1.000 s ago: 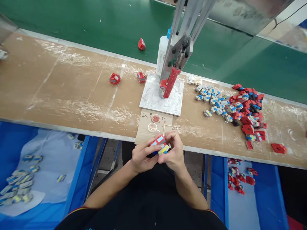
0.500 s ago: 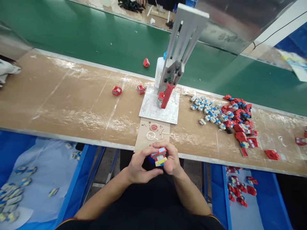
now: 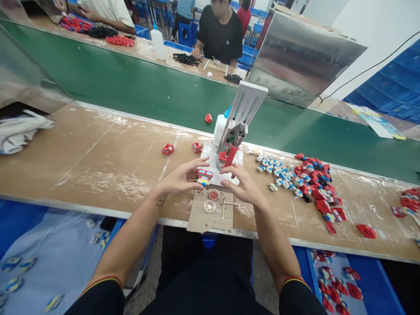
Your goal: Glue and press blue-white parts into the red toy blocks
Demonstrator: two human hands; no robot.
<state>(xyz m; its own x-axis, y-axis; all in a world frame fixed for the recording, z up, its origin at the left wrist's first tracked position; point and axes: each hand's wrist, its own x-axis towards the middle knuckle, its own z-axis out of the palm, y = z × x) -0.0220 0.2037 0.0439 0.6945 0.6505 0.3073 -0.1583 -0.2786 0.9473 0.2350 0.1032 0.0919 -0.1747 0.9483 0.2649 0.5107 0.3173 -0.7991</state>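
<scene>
A red, grey and yellow toy car (image 3: 205, 174) with blue windows is in the grasp of my left hand (image 3: 182, 177), its thumb below and fingers behind and above. The car is over the front left of a metal base plate (image 3: 213, 152). My right hand (image 3: 244, 186) is held apart, fingers spread and holding nothing, close to the red handle (image 3: 231, 155) of a hand press (image 3: 246, 105). Another red toy part (image 3: 223, 156) sits under the press, partly hidden. Below my hands, two small round dishes lie on cardboard (image 3: 197, 214), one with red paint (image 3: 213, 194).
A white bottle (image 3: 219, 130) with a blue cap stands behind the press. Loose red toy cars (image 3: 167, 149) lie to the left. A heap of red and grey toy parts (image 3: 315, 179) covers the right side. Co-workers (image 3: 219, 33) sit across the green belt (image 3: 138, 83).
Both hands have moved forward from the table's front edge to the press base. The right hand has let go of the toy car and opened. The view has tilted up.
</scene>
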